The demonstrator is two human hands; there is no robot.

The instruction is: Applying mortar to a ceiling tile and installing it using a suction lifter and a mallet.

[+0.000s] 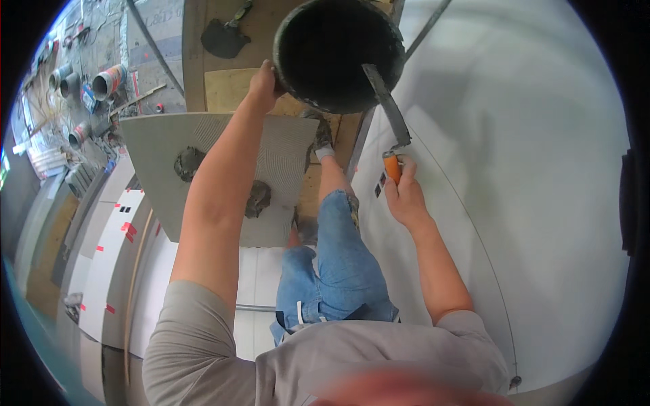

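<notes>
A black mortar bucket, dark inside, is gripped at its left side by my left hand. My right hand is closed on the orange handle of a trowel, whose grey-smeared blade reaches over the bucket's near right rim into its mouth. Below the bucket, beside my left forearm, lies a large grey tile or board with combed ridges of adhesive on it and two dark lumps of mortar.
A white wall surface runs along my right. At upper left are cans, cables and debris. A mound of grey mortar with a tool is on the boards beyond. White panels with red tabs lie left. My legs stand beside the grey tile.
</notes>
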